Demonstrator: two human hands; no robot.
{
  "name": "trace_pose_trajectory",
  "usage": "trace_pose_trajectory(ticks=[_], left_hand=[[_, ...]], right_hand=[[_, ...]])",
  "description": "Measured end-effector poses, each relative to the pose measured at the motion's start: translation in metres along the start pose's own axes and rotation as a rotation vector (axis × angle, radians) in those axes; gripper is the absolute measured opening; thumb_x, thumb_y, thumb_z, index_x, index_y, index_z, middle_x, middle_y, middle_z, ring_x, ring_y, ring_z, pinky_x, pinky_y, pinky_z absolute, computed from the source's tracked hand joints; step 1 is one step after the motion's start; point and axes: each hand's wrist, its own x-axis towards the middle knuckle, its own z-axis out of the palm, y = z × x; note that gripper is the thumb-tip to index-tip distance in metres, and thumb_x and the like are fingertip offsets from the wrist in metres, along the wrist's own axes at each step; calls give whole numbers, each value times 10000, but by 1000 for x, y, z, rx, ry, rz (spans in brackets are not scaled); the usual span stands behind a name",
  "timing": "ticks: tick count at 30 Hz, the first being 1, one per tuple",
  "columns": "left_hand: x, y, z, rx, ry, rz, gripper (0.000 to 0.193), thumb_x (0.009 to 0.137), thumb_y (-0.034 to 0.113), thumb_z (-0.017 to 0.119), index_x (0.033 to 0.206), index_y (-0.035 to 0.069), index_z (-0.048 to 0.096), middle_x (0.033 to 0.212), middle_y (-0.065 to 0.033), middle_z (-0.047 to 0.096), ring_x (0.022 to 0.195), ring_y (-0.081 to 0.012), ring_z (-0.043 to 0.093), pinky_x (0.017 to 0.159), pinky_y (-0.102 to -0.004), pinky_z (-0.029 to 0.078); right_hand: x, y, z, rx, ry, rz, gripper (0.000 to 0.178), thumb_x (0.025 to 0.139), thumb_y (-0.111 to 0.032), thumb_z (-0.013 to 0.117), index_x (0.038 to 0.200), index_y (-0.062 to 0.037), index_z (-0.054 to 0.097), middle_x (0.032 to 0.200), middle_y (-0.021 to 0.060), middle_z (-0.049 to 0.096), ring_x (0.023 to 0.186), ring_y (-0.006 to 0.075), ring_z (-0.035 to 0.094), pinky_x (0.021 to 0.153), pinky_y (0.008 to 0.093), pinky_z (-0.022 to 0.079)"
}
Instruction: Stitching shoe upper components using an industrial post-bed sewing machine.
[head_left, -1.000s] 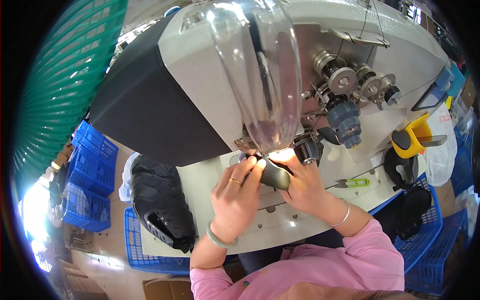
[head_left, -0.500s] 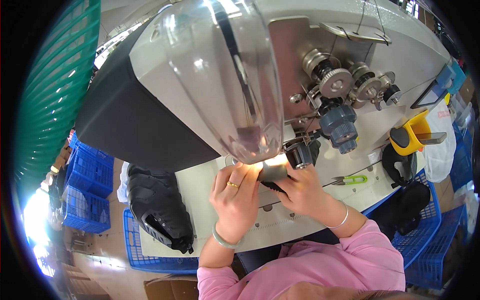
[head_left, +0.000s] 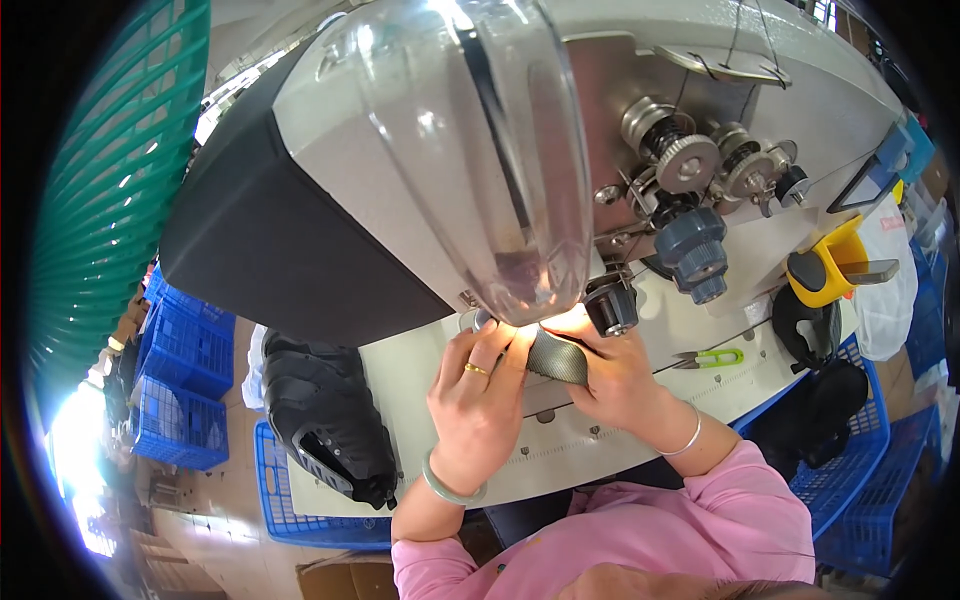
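Note:
Both my hands are at the lit sewing area of a large sewing machine (head_left: 380, 190), under its clear plastic guard (head_left: 530, 250). Between them is a dark woven strap (head_left: 558, 358), its loose part curving toward me. My left hand (head_left: 478, 390), with a gold ring, pinches the strap from its left side. My right hand (head_left: 615, 375) grips the right side of it, thumb and fingers closed. The strap's far end and my fingertips are hidden by the guard and the bright lamp light.
Black padded pieces (head_left: 325, 420) lie on the white table (head_left: 470, 490) at the left. Green thread snips (head_left: 712, 358) rest at the right, near a yellow holder (head_left: 830, 265) and a black curved piece (head_left: 805, 325). Blue crates (head_left: 180, 425) stand around, with a green basket (head_left: 120, 200) upper left.
The strap has turned in my fingers, so its woven face shows more and its end lies farther right. My hands stay close to the same spot. The whole view has shifted slightly.

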Motion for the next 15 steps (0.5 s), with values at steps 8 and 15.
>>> trace_pose_trajectory(ticks=[8,15], left_hand=[[6,-4,-7,-54,-84,6,391,608,-43,706,991,25,666,1004,-76,599,887,-290,612,707,-366,551],[10,-7,-8,-51,-66,-4,369,616,-47,695,974,39,676,949,-62,623,817,-278,627,681,-354,541]], right_hand=[[2,-7,2,41,7,60,328,620,-46,700,941,-29,639,1091,77,551,1024,293,504,847,443,410],[5,-11,-1,-23,-48,90,284,655,-78,716,927,-38,647,1088,71,560,989,288,504,829,434,397]])
